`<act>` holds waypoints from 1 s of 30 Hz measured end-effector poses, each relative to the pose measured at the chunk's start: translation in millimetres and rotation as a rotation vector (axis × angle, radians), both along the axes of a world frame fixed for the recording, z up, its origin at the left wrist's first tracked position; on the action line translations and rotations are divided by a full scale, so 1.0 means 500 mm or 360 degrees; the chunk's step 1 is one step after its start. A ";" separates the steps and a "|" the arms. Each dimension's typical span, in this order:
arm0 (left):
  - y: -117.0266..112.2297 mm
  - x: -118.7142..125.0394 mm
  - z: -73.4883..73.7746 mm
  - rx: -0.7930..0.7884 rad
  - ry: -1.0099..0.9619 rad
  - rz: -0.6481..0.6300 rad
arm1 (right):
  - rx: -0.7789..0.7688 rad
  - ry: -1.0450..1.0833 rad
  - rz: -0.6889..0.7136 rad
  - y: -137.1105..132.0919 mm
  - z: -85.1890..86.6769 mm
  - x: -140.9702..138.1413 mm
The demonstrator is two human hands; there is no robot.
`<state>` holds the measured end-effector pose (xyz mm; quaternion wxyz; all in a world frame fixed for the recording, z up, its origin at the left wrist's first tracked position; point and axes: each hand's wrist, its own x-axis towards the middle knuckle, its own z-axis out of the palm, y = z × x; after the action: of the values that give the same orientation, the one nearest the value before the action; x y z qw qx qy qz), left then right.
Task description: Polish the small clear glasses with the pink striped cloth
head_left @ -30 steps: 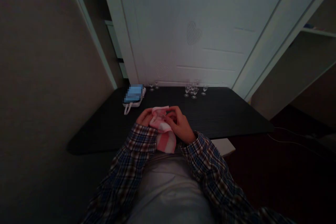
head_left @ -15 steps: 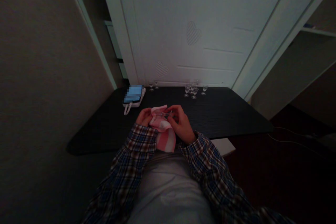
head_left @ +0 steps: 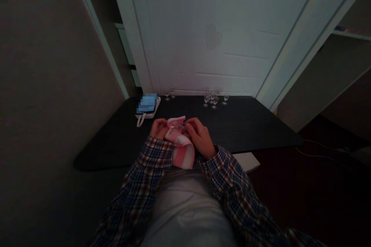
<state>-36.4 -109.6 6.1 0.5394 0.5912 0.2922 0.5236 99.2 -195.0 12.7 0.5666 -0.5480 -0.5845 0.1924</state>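
Note:
Close to my body, above the front of the black table (head_left: pixel 232 127), my left hand (head_left: pixel 158 129) is closed around a pink and white striped cloth (head_left: pixel 183 155). A small clear stemmed glass (head_left: pixel 177 127) lies on its side in the folds of the cloth. My right hand (head_left: pixel 200 135) pinches the right end of the glass between thumb and fingertips. The cloth's lower end hangs down toward my lap. Part of the glass is hidden by the cloth and my fingers.
Several small stemmed glasses (head_left: pixel 214 102) stand at the back of the table, right of centre. Two more glasses (head_left: pixel 167 95) stand at the back left. Beside them lies a white device with a lit screen (head_left: pixel 147 104) and a strap. A white board (head_left: pixel 246 162) juts out below the front edge.
The glass sits slightly further left in the cloth, and my right fingers have drawn closer together at its end. Both arms stay nearly where they were.

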 end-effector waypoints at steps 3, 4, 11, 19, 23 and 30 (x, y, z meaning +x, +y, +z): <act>0.021 0.006 -0.020 -0.0061 -0.0079 0.0060 | 0.0000 -0.0044 -0.0025 -0.002 0.005 -0.001; 0.028 0.009 -0.026 -0.0071 -0.0120 0.0046 | 0.0002 -0.0052 -0.0029 -0.003 0.006 -0.001; 0.026 0.014 -0.038 -0.0002 -0.0355 -0.0324 | 0.0042 -0.0055 -0.0083 -0.003 0.004 0.002; -0.002 0.016 -0.029 0.0332 -0.0146 -0.0492 | 0.0036 -0.0093 -0.0112 -0.003 0.004 0.003; -0.009 0.029 -0.031 0.0389 -0.0131 -0.0480 | 0.0049 -0.0123 -0.0111 -0.004 0.005 0.003; -0.016 0.026 -0.024 0.0389 0.0042 -0.0317 | 0.0041 -0.0158 -0.0116 -0.004 0.005 0.002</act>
<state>-23.3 -117.4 -6.0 0.5090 0.6853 0.1733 0.4912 100.1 -196.9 15.4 0.5504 -0.5705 -0.5941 0.1367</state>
